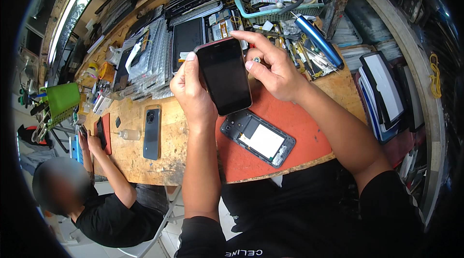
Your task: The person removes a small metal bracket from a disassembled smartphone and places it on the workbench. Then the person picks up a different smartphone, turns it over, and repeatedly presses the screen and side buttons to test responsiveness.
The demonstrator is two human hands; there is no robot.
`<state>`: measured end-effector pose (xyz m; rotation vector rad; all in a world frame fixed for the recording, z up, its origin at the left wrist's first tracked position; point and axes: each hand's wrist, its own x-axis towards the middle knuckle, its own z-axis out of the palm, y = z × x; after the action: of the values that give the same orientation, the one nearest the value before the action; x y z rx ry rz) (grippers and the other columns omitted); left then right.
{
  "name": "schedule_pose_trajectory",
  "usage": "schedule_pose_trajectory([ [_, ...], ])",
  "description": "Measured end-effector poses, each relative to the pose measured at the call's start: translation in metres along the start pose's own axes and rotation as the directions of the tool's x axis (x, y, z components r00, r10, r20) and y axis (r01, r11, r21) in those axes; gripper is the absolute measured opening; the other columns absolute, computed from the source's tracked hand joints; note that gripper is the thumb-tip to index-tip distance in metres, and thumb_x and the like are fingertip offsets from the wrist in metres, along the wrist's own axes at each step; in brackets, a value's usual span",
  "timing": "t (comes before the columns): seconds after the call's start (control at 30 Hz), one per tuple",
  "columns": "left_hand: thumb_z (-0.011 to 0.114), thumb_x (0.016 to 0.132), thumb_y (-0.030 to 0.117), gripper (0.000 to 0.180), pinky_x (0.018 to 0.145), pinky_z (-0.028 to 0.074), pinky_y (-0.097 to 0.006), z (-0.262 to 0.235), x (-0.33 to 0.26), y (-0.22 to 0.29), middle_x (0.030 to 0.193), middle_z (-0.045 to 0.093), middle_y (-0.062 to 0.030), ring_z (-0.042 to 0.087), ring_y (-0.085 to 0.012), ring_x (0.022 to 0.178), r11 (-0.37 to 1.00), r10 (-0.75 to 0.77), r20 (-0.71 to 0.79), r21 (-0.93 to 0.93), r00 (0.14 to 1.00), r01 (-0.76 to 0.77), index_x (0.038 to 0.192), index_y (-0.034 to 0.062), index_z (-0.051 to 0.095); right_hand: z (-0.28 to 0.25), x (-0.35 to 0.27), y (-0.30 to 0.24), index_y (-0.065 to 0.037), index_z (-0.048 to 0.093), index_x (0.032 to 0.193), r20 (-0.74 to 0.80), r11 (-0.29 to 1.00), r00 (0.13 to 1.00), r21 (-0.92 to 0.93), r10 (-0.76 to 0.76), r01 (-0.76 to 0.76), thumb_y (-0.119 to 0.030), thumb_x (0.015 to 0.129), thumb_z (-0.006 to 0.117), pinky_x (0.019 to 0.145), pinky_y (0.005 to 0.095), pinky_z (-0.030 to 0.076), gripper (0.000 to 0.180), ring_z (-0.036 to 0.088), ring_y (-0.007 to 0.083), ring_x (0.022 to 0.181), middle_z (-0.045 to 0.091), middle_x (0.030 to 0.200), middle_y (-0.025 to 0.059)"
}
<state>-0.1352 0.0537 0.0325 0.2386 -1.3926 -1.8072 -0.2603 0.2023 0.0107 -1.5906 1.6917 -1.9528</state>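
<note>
Both my hands hold up a smartphone (223, 76) with a dark screen and a reddish edge. My left hand (193, 91) grips its left side, the thumb along the upper left edge and the other fingers mostly hidden behind. At the upper right, my right hand (278, 72) has its index finger on the top corner and its thumb at the right edge; a ring (256, 59) shows on one curled finger. Below the phone, an opened phone body (258, 138) with a white battery area lies on a red mat (309, 134).
A dark phone (152, 132) and a small clear bottle (129, 134) lie left on the wooden table (169, 166). Behind are stacked phone parts (150, 59), a green basket (275, 14), a blue cylindrical tool (319, 40) and scattered tools. Another person (116, 214) sits at the left, holding a device.
</note>
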Motion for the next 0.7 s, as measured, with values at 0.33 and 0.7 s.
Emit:
schedule_pose_trajectory([
  [0.33, 0.054, 0.113, 0.019, 0.034, 0.073, 0.054, -0.024, 0.0036, -0.0016, 0.0000, 0.095, 0.075, -0.0065, 0.066, -0.0090, 0.080, 1.000, 0.004, -0.025, 0.010, 1.000, -0.003, 0.104, -0.0060, 0.075, 0.0021, -0.0008, 0.0001, -0.009, 0.048, 0.156, -0.012, 1.000, 1.000, -0.011, 0.001, -0.001, -0.002, 0.094, 0.060, 0.058, 0.0269, 0.045, 0.064, 0.054, 0.0081, 0.059, 0.060, 0.069, 0.0025],
  [0.7, 0.054, 0.113, 0.020, 0.035, 0.072, 0.053, -0.023, 0.0021, -0.0021, -0.0010, 0.095, 0.075, -0.0063, 0.066, -0.0081, 0.080, 1.000, 0.022, 0.000, 0.010, 1.000, -0.022, 0.104, -0.0057, 0.075, 0.0036, -0.0045, -0.0049, -0.008, 0.046, 0.157, 0.002, 0.993, 0.993, 0.007, 0.117, -0.117, -0.002, 0.096, 0.066, 0.059, 0.0209, 0.035, 0.065, 0.039, 0.0012, 0.060, 0.050, 0.070, -0.0066],
])
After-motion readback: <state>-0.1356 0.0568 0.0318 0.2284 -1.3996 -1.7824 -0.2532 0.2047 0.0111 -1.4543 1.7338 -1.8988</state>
